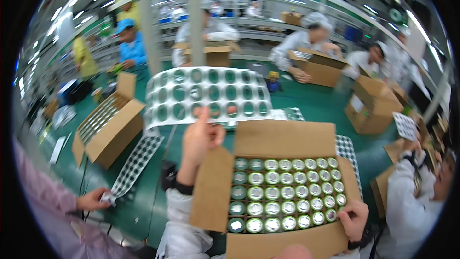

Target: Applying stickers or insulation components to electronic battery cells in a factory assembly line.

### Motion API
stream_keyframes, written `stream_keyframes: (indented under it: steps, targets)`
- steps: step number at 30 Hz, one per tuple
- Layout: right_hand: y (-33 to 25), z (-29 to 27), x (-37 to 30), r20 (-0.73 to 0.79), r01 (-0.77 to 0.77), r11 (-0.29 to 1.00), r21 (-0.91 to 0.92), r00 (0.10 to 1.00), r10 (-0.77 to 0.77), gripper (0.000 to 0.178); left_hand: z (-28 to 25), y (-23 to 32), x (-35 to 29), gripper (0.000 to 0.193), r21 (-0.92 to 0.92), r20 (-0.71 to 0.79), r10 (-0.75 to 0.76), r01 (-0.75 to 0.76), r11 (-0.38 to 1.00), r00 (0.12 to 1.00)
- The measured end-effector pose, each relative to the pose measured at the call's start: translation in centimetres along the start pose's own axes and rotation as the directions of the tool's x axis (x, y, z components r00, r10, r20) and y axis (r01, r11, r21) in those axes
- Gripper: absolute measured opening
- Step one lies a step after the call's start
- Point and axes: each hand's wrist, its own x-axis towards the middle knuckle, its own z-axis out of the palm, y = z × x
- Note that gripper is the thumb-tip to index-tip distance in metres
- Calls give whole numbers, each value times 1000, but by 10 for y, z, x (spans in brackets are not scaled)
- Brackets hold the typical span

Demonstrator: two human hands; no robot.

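Note:
My left hand (203, 133) is raised beyond the carton's left flap, its fingers closed on the lower edge of a white sheet (209, 88) with rows of round holes. The sheet arches in the air, and fingertips show through some holes. In front of me an open cardboard carton (285, 136) holds rows of upright cylindrical battery cells (287, 192). Most cells have bright, pale tops; the leftmost column and part of the back row look darker. My right hand (353, 218) rests at the carton's near right corner, fingers curled, thumb beside a corner cell. Whatever it pinches is hidden.
A carton of cells (103, 120) stands left on the green table (314, 108). A co-worker's hand (93, 199) holds a perforated strip (137, 162) there. Another perforated sheet (349, 156) lies behind my carton's right side. Co-workers with cartons (376, 105) are across and to the right.

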Motion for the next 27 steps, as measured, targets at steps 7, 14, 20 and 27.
stream_keyframes:
  steps: [7,14,20,27]
  targets:
    - [6,2,3,12,-33,990,140,999,32,12,14,10,-3,46,-94,-63,45,-50,994,997]
    - [0,-1,2,32,-5,990,138,999,1,10,16,19,-9,47,-114,-108,34,-47,992,994]
    - [5,-3,1,33,-24,995,100,999,21,10,21,7,-1,46,-131,-72,9,-19,991,997]
    - [7,-2,2,27,-10,994,106,1000,7,10,18,8,0,45,-141,-69,0,-10,990,998]
